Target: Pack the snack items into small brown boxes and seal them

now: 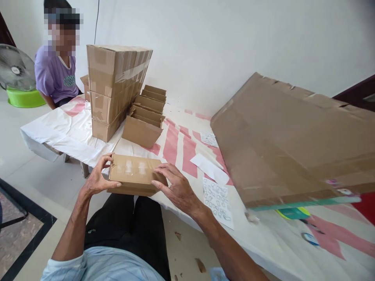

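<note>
A closed brown cardboard box (136, 168) with two pale patches on its top lies at the table's front edge, just above my lap. My left hand (101, 175) grips its left end, thumb along the front face and fingers at the upper left corner. Over the right end of the box rests my right hand (174, 185), its thumb at the front edge and its fingers laid on the top. Behind the box stand several open-topped cardboard boxes (143, 130) in a row, their flaps raised.
Taped boxes form a tall stack (101, 74) at the back left. A large cardboard sheet (293, 140) leans on the right. Printed paper (216, 199), a white sheet (209, 168) and a tape roll (309, 239) lie on the cloth. A person (57, 74) sits near a fan (16, 70).
</note>
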The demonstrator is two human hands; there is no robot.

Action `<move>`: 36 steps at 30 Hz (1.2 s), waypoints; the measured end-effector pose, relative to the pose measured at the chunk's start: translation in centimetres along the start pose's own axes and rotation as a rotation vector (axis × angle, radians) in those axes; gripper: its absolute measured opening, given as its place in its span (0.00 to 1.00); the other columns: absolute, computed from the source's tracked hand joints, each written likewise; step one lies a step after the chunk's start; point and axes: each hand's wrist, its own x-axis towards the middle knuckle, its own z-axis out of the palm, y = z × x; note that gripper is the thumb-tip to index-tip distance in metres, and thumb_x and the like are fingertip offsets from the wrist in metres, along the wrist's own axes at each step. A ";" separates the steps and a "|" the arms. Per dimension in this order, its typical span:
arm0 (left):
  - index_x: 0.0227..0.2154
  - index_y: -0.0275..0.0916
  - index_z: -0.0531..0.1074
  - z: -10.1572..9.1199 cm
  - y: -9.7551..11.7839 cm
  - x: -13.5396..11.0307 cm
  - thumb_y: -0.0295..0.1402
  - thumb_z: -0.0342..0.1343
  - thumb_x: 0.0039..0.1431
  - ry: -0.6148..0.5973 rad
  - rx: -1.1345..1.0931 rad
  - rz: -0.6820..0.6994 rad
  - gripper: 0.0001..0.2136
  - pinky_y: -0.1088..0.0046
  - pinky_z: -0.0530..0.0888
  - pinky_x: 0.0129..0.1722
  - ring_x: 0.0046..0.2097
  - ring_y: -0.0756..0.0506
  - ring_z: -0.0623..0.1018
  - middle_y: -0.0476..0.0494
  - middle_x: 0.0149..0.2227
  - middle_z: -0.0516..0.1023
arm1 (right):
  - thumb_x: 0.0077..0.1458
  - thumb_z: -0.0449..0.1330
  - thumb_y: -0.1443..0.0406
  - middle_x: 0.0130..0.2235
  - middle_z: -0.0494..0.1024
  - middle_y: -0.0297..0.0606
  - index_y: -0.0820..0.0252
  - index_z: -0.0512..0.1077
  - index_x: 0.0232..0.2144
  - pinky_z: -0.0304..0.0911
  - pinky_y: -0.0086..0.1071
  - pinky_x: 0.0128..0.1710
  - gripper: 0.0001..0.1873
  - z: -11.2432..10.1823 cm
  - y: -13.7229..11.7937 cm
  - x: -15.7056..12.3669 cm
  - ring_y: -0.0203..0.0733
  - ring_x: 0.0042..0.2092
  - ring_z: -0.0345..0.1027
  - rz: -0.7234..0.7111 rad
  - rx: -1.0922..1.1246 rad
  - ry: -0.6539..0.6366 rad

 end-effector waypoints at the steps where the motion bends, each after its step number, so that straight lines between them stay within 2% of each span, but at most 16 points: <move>1: 0.50 0.44 0.66 0.0 0.1 0.0 0.44 0.77 0.45 -0.003 0.001 0.001 0.33 0.47 0.72 0.66 0.71 0.30 0.70 0.29 0.71 0.67 | 0.68 0.62 0.62 0.50 0.80 0.46 0.55 0.77 0.48 0.77 0.49 0.54 0.08 -0.1 0.2 -0.1 0.52 0.53 0.77 0.001 0.006 0.015; 4: 0.46 0.44 0.67 -0.1 0.4 0.0 0.44 0.77 0.47 -0.023 0.008 0.003 0.29 0.46 0.72 0.66 0.71 0.30 0.69 0.28 0.72 0.65 | 0.71 0.57 0.62 0.48 0.81 0.46 0.55 0.77 0.48 0.75 0.48 0.54 0.09 -0.1 1.6 -0.7 0.51 0.52 0.77 0.043 -0.003 0.118; 7: 0.48 0.43 0.69 -0.2 0.3 0.0 0.45 0.76 0.49 -0.039 0.018 0.000 0.28 0.45 0.71 0.67 0.72 0.29 0.68 0.28 0.73 0.64 | 0.72 0.54 0.60 0.46 0.81 0.46 0.56 0.77 0.45 0.74 0.47 0.51 0.12 0.4 4.9 -2.0 0.52 0.49 0.77 0.191 -0.077 0.169; 9: 0.49 0.42 0.71 -0.3 0.0 -0.1 0.46 0.76 0.49 -0.044 0.025 0.007 0.29 0.45 0.71 0.67 0.73 0.28 0.67 0.27 0.73 0.63 | 0.71 0.54 0.58 0.44 0.80 0.47 0.57 0.76 0.44 0.73 0.45 0.47 0.13 1.2 7.4 -3.5 0.53 0.47 0.77 0.335 -0.183 0.094; 12: 0.50 0.42 0.73 -0.4 -0.3 -0.1 0.46 0.77 0.48 -0.044 0.034 0.021 0.30 0.44 0.71 0.67 0.73 0.28 0.67 0.28 0.73 0.63 | 0.68 0.60 0.55 0.43 0.78 0.47 0.58 0.75 0.43 0.70 0.42 0.41 0.13 2.7 10.4 -6.0 0.55 0.47 0.76 0.552 -0.407 -0.127; 14: 0.52 0.43 0.73 -0.4 -0.4 -0.1 0.46 0.77 0.47 -0.041 0.034 0.022 0.31 0.45 0.71 0.67 0.73 0.28 0.67 0.29 0.73 0.63 | 0.67 0.62 0.54 0.44 0.77 0.47 0.58 0.75 0.42 0.67 0.41 0.39 0.13 3.6 11.6 -7.3 0.56 0.48 0.75 0.608 -0.501 -0.225; 19: 0.54 0.43 0.73 0.4 -0.2 0.3 0.45 0.77 0.48 -0.053 0.028 0.036 0.32 0.46 0.70 0.68 0.73 0.29 0.66 0.30 0.73 0.63 | 0.70 0.60 0.58 0.46 0.77 0.47 0.58 0.74 0.45 0.64 0.39 0.41 0.10 4.8 12.7 -8.1 0.52 0.49 0.72 0.602 -0.534 -0.205; 23: 0.53 0.43 0.73 1.3 -0.2 0.7 0.44 0.78 0.48 -0.080 0.020 0.085 0.31 0.46 0.68 0.70 0.74 0.30 0.65 0.28 0.73 0.62 | 0.68 0.57 0.64 0.46 0.79 0.48 0.59 0.74 0.43 0.64 0.40 0.43 0.07 5.0 13.0 -7.4 0.52 0.48 0.72 0.703 -0.483 -0.213; 25: 0.53 0.42 0.73 1.6 -0.2 0.9 0.43 0.77 0.48 -0.092 0.031 0.090 0.31 0.44 0.68 0.70 0.74 0.29 0.66 0.27 0.72 0.62 | 0.69 0.53 0.65 0.45 0.79 0.48 0.59 0.74 0.42 0.63 0.40 0.43 0.10 4.7 13.0 -7.0 0.51 0.46 0.73 0.714 -0.467 -0.198; 27: 0.54 0.42 0.72 1.8 -0.3 1.0 0.43 0.78 0.48 -0.100 0.047 0.085 0.32 0.43 0.68 0.69 0.73 0.28 0.66 0.27 0.72 0.63 | 0.69 0.48 0.64 0.44 0.79 0.49 0.60 0.75 0.43 0.64 0.41 0.41 0.15 3.8 12.8 -6.5 0.51 0.44 0.73 0.729 -0.453 -0.097; 29: 0.55 0.43 0.72 1.9 -0.4 1.1 0.42 0.78 0.48 -0.104 0.056 0.081 0.33 0.43 0.69 0.69 0.73 0.28 0.67 0.27 0.71 0.63 | 0.69 0.45 0.63 0.41 0.79 0.49 0.60 0.76 0.43 0.65 0.42 0.40 0.19 2.3 12.1 -5.6 0.52 0.42 0.73 0.720 -0.381 0.080; 31: 0.56 0.43 0.72 1.9 -0.6 1.1 0.42 0.78 0.47 -0.105 0.060 0.082 0.34 0.43 0.70 0.68 0.72 0.28 0.67 0.27 0.71 0.64 | 0.69 0.47 0.59 0.37 0.78 0.45 0.60 0.77 0.42 0.66 0.41 0.38 0.20 0.3 10.5 -4.2 0.51 0.38 0.73 0.633 -0.222 0.198; 32: 0.57 0.43 0.72 2.0 -0.7 1.2 0.42 0.78 0.47 -0.105 0.060 0.084 0.35 0.44 0.70 0.68 0.72 0.28 0.67 0.28 0.71 0.63 | 0.69 0.50 0.56 0.35 0.79 0.43 0.59 0.78 0.42 0.66 0.41 0.37 0.20 -0.6 9.4 -3.3 0.50 0.37 0.73 0.558 -0.123 0.191; 34: 0.58 0.43 0.71 2.1 -0.8 1.2 0.43 0.79 0.47 -0.110 0.060 0.092 0.36 0.44 0.69 0.69 0.72 0.28 0.66 0.29 0.71 0.63 | 0.70 0.54 0.53 0.35 0.81 0.40 0.57 0.80 0.44 0.68 0.39 0.37 0.20 -2.3 6.5 -1.4 0.48 0.36 0.74 0.408 0.051 0.100; 36: 0.59 0.43 0.71 2.4 -1.0 1.1 0.44 0.79 0.46 -0.121 0.056 0.108 0.38 0.43 0.68 0.70 0.73 0.27 0.66 0.29 0.71 0.62 | 0.70 0.57 0.54 0.42 0.85 0.40 0.55 0.82 0.48 0.71 0.38 0.41 0.17 -3.5 3.5 0.4 0.47 0.41 0.78 0.267 0.143 -0.013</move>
